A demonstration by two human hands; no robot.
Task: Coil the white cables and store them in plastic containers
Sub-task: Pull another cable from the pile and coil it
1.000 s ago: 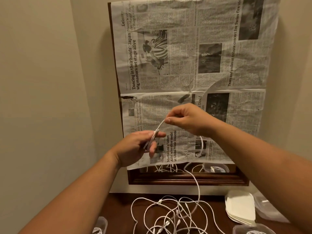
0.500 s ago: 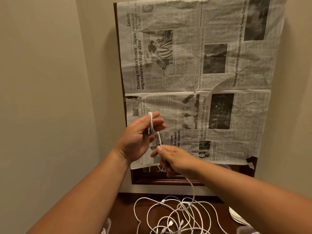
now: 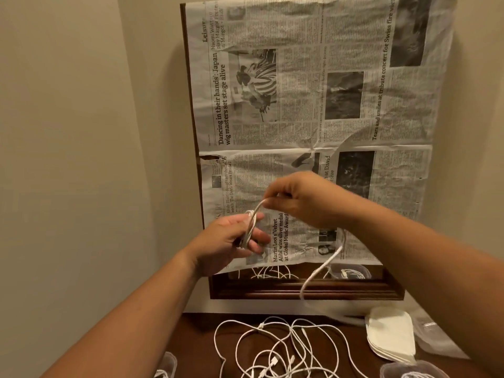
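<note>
A white cable (image 3: pixel 321 268) is wound in a few loops around the fingers of my left hand (image 3: pixel 231 238), which grips the coil at chest height. Up and to the right of it, my right hand (image 3: pixel 302 200) pinches the same cable; its free length hangs down to the table. A tangle of several loose white cables (image 3: pixel 283 347) lies on the dark wooden table (image 3: pixel 201 339) below. Clear plastic containers sit at the bottom left (image 3: pixel 169 364) and bottom right (image 3: pixel 409 371), each partly cut off, with white cable inside.
A stack of white lids (image 3: pixel 390 336) lies at the right of the table, with a clear plastic piece (image 3: pixel 431 334) beside it. A newspaper-covered framed mirror (image 3: pixel 300 291) stands against the wall behind; its uncovered bottom strip reflects cables and a container.
My right hand went from below the left hand up and to the right, drawing the cable over the coil. My left hand dropped slightly and turned, and the coil on it gained a loop.
</note>
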